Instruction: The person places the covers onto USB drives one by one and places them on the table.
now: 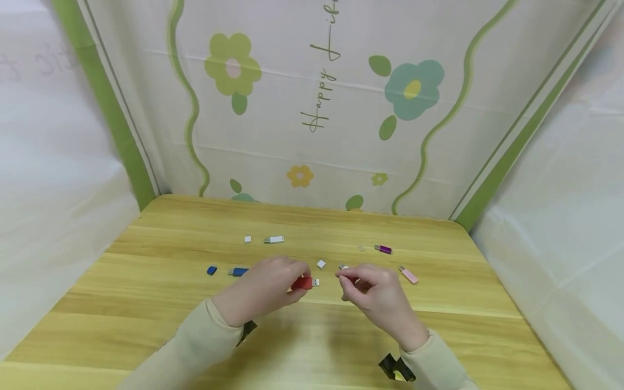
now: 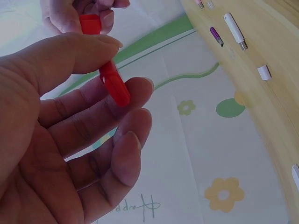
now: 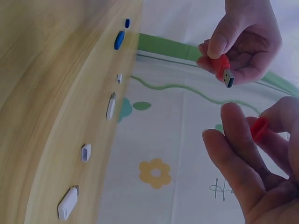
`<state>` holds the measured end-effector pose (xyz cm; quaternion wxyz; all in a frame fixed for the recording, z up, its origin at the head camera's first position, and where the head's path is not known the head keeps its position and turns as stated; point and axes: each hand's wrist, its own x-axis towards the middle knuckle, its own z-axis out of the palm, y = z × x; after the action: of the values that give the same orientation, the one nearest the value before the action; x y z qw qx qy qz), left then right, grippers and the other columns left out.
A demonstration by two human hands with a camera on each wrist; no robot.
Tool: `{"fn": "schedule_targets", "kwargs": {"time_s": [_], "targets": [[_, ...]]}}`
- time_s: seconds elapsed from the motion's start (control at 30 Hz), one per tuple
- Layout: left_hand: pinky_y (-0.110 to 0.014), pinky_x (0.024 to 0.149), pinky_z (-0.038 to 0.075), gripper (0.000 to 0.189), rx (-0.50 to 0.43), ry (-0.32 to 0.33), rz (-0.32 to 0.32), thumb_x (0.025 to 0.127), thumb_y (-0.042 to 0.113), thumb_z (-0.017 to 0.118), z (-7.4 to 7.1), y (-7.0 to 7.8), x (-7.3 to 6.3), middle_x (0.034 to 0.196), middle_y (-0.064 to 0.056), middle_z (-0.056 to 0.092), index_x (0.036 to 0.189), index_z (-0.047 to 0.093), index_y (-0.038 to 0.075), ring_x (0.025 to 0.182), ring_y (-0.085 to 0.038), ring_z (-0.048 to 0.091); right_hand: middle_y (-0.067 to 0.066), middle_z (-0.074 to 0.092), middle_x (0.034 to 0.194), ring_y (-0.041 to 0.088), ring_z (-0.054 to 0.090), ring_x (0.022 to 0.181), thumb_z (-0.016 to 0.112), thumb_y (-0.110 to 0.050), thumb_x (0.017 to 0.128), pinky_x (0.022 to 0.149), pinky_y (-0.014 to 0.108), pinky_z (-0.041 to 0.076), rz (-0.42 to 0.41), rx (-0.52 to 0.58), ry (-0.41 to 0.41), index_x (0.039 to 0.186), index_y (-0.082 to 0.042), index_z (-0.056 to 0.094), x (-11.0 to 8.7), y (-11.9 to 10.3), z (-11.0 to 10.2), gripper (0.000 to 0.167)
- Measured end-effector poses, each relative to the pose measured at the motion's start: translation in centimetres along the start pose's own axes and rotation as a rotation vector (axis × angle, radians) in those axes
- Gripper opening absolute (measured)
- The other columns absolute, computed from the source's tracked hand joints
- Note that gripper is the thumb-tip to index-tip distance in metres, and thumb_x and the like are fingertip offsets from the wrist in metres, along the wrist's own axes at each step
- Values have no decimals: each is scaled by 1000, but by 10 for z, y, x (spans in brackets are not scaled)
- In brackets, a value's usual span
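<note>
My left hand (image 1: 265, 284) holds a red USB stick (image 1: 302, 283) between thumb and fingers, its metal plug bare and pointing right. In the right wrist view that plug (image 3: 228, 78) faces the other hand. A small red cap (image 3: 259, 129) is pinched by my right hand (image 1: 372, 292), its hollow end showing; the head view hides it behind the fingers. Stick and cap are apart, both held above the table. Just beyond the right fingertips lies a white USB stick (image 1: 343, 266), partly covered by the hand, with a white cap (image 1: 320, 264) to its left.
Left on the wooden table (image 1: 122, 303) lie a blue USB stick (image 1: 238, 272) and blue cap (image 1: 212, 270). Farther back are another white stick (image 1: 274, 239) and white cap (image 1: 247, 239). Purple (image 1: 383, 249) and pink (image 1: 408, 274) sticks lie right, near a clear cap (image 1: 361, 248).
</note>
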<state>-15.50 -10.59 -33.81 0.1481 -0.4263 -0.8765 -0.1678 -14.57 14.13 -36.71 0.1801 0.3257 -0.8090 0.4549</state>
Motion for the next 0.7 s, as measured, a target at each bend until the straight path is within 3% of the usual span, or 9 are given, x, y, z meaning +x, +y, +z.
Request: {"fn": "schedule_targets", "kwargs": {"time_s": [0.17, 0.3, 0.47, 0.57, 0.7], "targets": [[-17, 59, 47, 15, -4, -3, -10, 84, 14, 80, -1, 1, -1, 78, 4, 63, 88, 65, 10, 64, -7, 52, -1, 68, 77, 14, 68, 61, 73, -8, 89, 56, 28, 57, 192, 130, -48, 93, -8, 70, 2, -8, 0, 5], [-18, 60, 47, 16, -4, -3, -13, 85, 16, 80, -2, 2, 0, 79, 4, 63, 89, 65, 10, 65, -7, 52, 11, 71, 82, 23, 71, 70, 68, -7, 93, 67, 36, 59, 329, 318, -69, 100, 2, 67, 2, -10, -1, 12], [-18, 60, 47, 18, 15, 24, 6, 84, 16, 80, -1, 3, 0, 78, 4, 62, 90, 65, 10, 65, -8, 52, 19, 71, 96, 28, 72, 85, 64, -11, 97, 74, 37, 58, 476, 407, -81, 114, 5, 64, 4, -12, -1, 23], [-18, 60, 47, 18, 43, 46, 27, 84, 16, 80, 0, 3, 1, 78, 4, 61, 89, 65, 10, 65, -9, 52, 22, 71, 102, 30, 71, 93, 64, -15, 97, 76, 39, 58, 545, 461, -80, 116, 7, 62, 4, -12, 1, 29], [-18, 62, 49, 19, 74, 77, 59, 83, 15, 82, 1, 4, 2, 79, 3, 63, 91, 65, 10, 67, -10, 54, 24, 71, 101, 32, 71, 92, 65, -19, 97, 76, 41, 58, 578, 505, -90, 113, 8, 59, 3, -10, 4, 32]]}}
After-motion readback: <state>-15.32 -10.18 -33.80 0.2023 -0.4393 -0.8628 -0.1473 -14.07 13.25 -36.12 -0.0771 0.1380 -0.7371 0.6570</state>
